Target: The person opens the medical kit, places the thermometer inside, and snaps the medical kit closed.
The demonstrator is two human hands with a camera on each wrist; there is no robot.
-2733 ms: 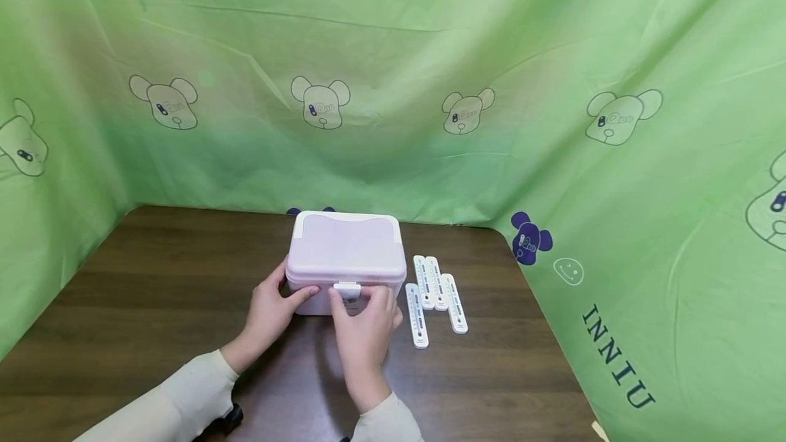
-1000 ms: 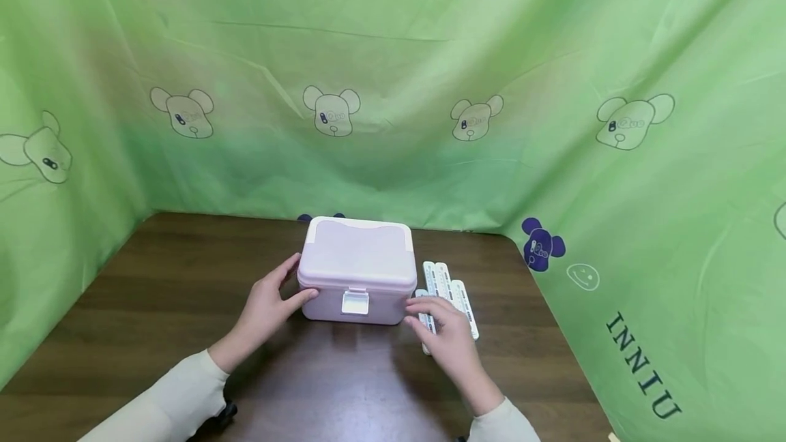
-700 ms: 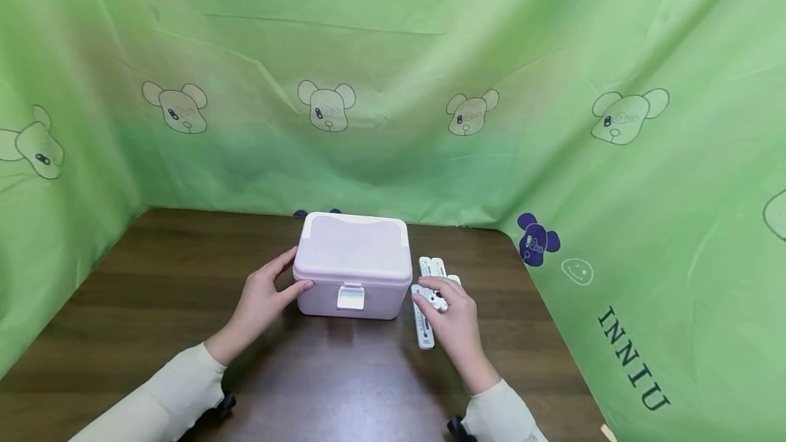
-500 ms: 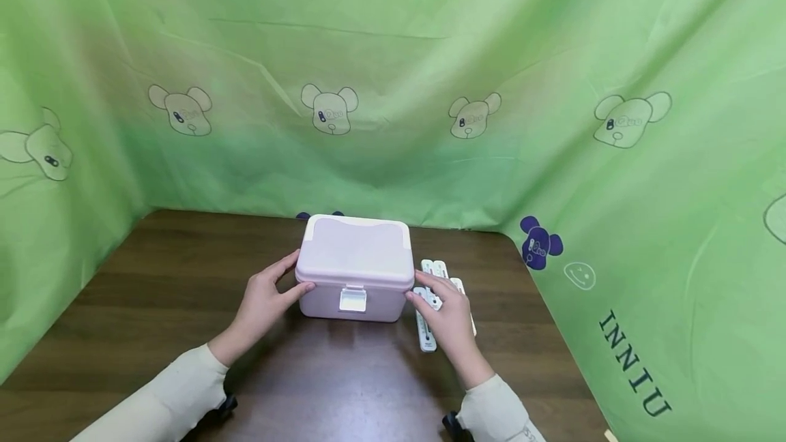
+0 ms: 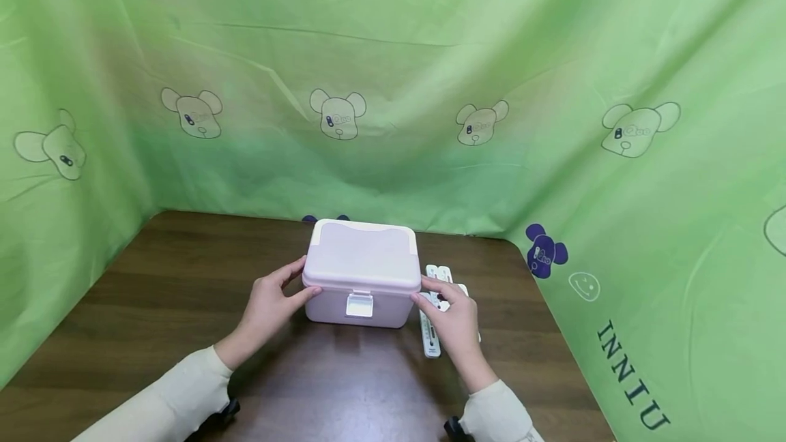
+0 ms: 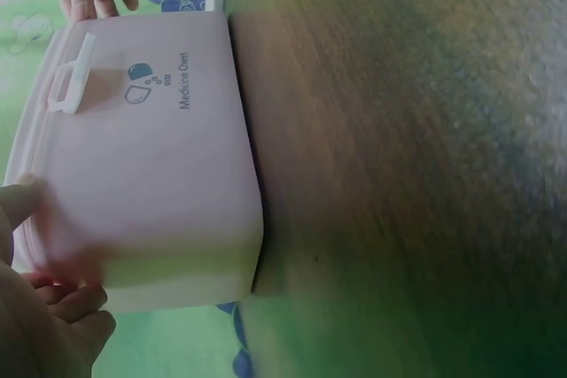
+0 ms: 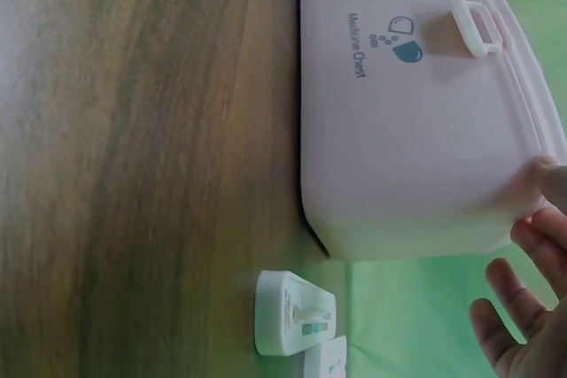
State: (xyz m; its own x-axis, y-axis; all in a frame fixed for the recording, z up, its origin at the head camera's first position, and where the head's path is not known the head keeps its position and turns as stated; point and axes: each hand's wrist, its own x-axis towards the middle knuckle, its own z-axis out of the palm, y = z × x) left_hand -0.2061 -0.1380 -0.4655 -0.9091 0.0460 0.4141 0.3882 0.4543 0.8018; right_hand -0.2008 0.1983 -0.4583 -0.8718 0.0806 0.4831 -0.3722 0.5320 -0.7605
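A pale pink medicine chest (image 5: 362, 258) stands on the table, its lid down and its white front latch (image 5: 359, 305) swung outward from the body. "Medicine Chest" and a capsule drawing are printed on its front in both wrist views. My left hand (image 5: 268, 305) grips the front left corner of the lid, thumb on the front at the seam and fingers along the side. At the front right corner my right hand (image 5: 453, 319) pinches the lid edge between thumb and index finger. In the right wrist view, its other fingers (image 7: 514, 298) stay off the box.
Several white thermometers (image 5: 430, 336) lie on the table right of the chest, partly hidden behind my right hand. The brown wooden table (image 5: 202, 258) meets a green curtain (image 5: 399, 183) with bear prints at the back and sides.
My right hand has left the latch, which now sticks out, and moved right past the thermometers to the lid's right corner. My left hand has stayed at the left corner.
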